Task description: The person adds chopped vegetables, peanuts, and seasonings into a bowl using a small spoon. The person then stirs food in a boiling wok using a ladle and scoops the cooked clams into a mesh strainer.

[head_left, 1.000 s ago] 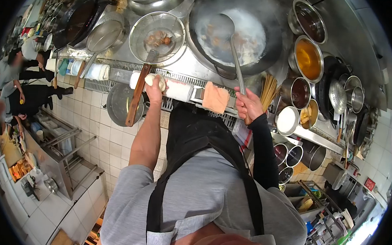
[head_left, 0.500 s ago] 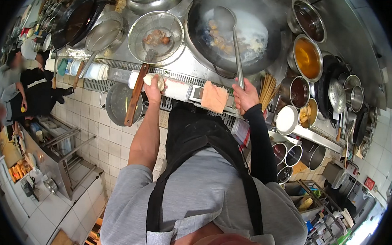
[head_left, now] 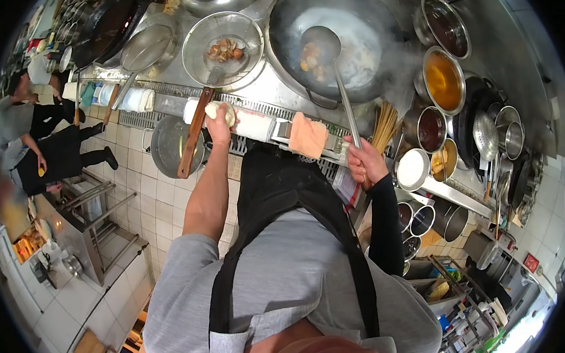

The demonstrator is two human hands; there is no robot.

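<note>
My right hand (head_left: 365, 163) is wrapped around the long handle of a metal ladle (head_left: 345, 93). The ladle's bowl is tilted in the near left part of a steaming black wok (head_left: 284, 55) with whitish, cloudy liquid. Brownish-yellow food pieces (head_left: 310, 55) show at the bowl's left edge. My left hand (head_left: 219, 125) is closed on a bunched cream cloth (head_left: 226, 113), right beside the wooden handle (head_left: 196, 133) of a strainer. The round mesh strainer (head_left: 196, 50), left of the wok, contains reddish-brown food pieces (head_left: 224, 49).
An orange folded cloth (head_left: 308, 135) lies on the stove's front rail. To the right stand a bowl of amber liquid (head_left: 443, 81), a container of white contents (head_left: 414, 169) and a bamboo brush (head_left: 385, 127). A pan (head_left: 169, 148) hangs low at left. Other people (head_left: 39, 132) are farther left.
My right hand has drawn back toward me and slightly right, bringing the ladle's bowl nearer in the wok. My left hand stays almost in place with the cloth.
</note>
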